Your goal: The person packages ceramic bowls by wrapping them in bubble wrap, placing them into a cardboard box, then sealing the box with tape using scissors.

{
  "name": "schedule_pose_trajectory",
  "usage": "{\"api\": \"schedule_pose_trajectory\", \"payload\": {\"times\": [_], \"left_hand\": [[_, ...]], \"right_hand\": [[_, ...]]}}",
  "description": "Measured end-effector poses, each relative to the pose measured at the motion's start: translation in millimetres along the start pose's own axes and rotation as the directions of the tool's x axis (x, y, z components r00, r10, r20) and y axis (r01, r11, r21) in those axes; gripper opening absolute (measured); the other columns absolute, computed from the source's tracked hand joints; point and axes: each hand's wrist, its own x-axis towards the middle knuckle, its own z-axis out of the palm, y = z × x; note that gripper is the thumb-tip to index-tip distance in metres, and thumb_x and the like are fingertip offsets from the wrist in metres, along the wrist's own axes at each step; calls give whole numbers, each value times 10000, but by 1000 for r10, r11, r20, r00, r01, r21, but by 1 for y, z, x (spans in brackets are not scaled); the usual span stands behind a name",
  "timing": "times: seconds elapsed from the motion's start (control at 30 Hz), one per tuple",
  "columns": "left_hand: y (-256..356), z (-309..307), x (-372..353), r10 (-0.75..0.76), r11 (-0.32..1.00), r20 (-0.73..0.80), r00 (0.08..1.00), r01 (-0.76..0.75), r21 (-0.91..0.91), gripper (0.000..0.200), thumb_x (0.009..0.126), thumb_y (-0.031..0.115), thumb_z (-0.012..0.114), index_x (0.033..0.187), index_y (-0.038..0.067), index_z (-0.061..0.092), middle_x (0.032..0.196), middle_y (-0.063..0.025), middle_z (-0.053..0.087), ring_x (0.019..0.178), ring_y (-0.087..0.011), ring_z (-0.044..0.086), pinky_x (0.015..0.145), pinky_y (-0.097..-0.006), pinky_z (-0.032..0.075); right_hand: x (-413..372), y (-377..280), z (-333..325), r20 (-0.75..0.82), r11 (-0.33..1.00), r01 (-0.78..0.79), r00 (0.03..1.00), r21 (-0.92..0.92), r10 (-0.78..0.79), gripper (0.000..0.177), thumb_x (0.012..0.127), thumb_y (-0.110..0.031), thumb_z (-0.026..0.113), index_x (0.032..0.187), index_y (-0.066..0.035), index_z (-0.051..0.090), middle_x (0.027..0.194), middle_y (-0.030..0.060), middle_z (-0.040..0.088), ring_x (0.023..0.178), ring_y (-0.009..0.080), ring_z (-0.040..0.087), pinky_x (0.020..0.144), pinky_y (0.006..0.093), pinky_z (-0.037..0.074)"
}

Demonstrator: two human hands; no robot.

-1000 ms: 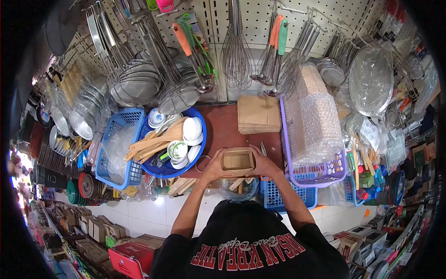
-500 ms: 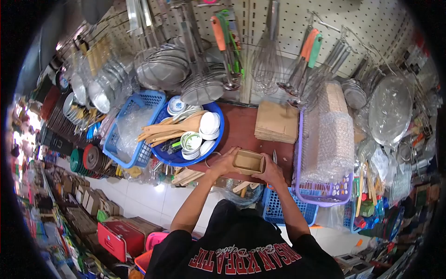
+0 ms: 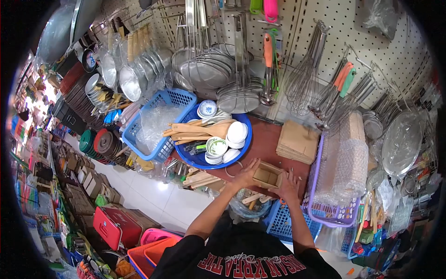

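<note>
A small cardboard box [image 3: 267, 176], open at the top, sits at the front edge of the red-brown tabletop [image 3: 265, 132]. From the left, my left hand [image 3: 245, 177] grips its side wall, with the thumb side near the rim. Against the box's opposite side my right hand [image 3: 289, 187] presses, its fingers along the outer wall. I see only bare cardboard inside the box. Behind the hands lies a stack of flat brown cardboard pieces [image 3: 298, 141]. Close to my left hand is a blue basin [image 3: 248, 139] with wooden spatulas [image 3: 200, 129] and white bowls [image 3: 237, 132].
A purple basket [image 3: 315, 179] with bubble-wrapped goods stands at the right. At the left is a light-blue basket [image 3: 162, 151] holding clear plastic. Whisks [image 3: 302, 79] and strainers [image 3: 204, 72] hang from the pegboard behind. A blue crate [image 3: 290, 221] lies below the table edge.
The camera view has turned left, so the scene appears shifted right and lower. Both hands still hold the box, and the right hand's fingers now reach farther along its side.
</note>
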Motion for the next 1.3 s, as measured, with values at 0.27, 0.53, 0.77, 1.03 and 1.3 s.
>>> {"api": "schedule_pose_trajectory", "payload": {"times": [0.27, 0.53, 0.77, 1.03, 1.3], "left_hand": [[39, -49, -55, 115, 990, -111, 987, -105, 97, 710, 867, 341, 703, 1428, 5, 426, 1462, -248, 375, 1369, -333, 368, 1117, -445, 310], [-17, -136, -31, 29, 968, -620, 784, -177, -177, 478, 838, 221, 731, 1259, 34, 601, 1107, -191, 660, 980, -325, 656, 817, -386, 526], [-58, -148, 47, 93, 983, -459, 884, -10, 182, 802, 711, 328, 826, 1382, 49, 487, 1376, -219, 478, 1166, -466, 531, 959, -525, 463], [-85, -143, 68, -7, 1000, -354, 935, 16, 24, 947, 670, 313, 846, 1457, 59, 386, 1402, -301, 443, 1217, -451, 525, 1002, -476, 462], [-89, -151, 72, 75, 988, -372, 925, -120, -99, 949, 619, 223, 859, 1408, -32, 398, 1344, -288, 499, 1275, -418, 472, 1070, -430, 400]], "right_hand": [[-7, -30, -35, 110, 954, 54, 994, -294, -22, 1209, 556, -556, 862, 1533, -160, 270, 1594, 236, 133, 1464, 434, 152, 1134, 651, 152], [28, -128, -84, -78, 933, 204, 979, 298, -189, 481, 867, -271, 670, 1303, -97, 565, 1297, 172, 571, 1121, 386, 592, 952, 474, 479], [100, -179, 3, -341, 887, 276, 929, 371, -146, 388, 923, -107, 532, 1304, -37, 554, 1194, 198, 616, 1035, 397, 621, 886, 443, 517], [107, -186, 7, -298, 920, 226, 946, 319, -129, 467, 888, -77, 526, 1353, -117, 521, 1257, 175, 622, 995, 367, 661, 834, 477, 547], [105, -183, 24, -404, 867, 340, 897, 364, -182, 469, 887, -83, 555, 1350, -149, 523, 1328, 113, 596, 1073, 344, 637, 911, 446, 523]]}}
